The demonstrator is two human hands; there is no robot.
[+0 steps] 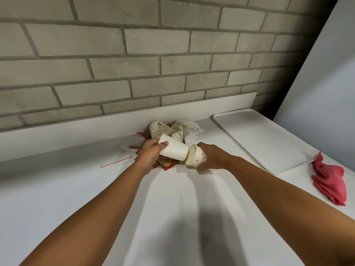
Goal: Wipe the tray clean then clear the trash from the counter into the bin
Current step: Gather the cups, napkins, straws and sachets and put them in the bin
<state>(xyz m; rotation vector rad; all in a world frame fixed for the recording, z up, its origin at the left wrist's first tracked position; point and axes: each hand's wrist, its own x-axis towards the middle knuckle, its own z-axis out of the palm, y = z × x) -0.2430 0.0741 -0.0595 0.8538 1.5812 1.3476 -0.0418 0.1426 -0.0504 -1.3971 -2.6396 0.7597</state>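
Left hand grips white cup sideways. Right hand holds dotted cup, mouth facing it, probably to nest them for one carry. Other trash is heaped on table by wall. Tray bare, red cloth beside it (wiping looks done). Bin not in view

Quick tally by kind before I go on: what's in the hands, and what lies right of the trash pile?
Cups in hand: 2, white cup in left hand, dotted cup in right hand
Tray: 1
Pink cloth: 1
Total: 4
The trash pile behind the hands is too tangled to count.
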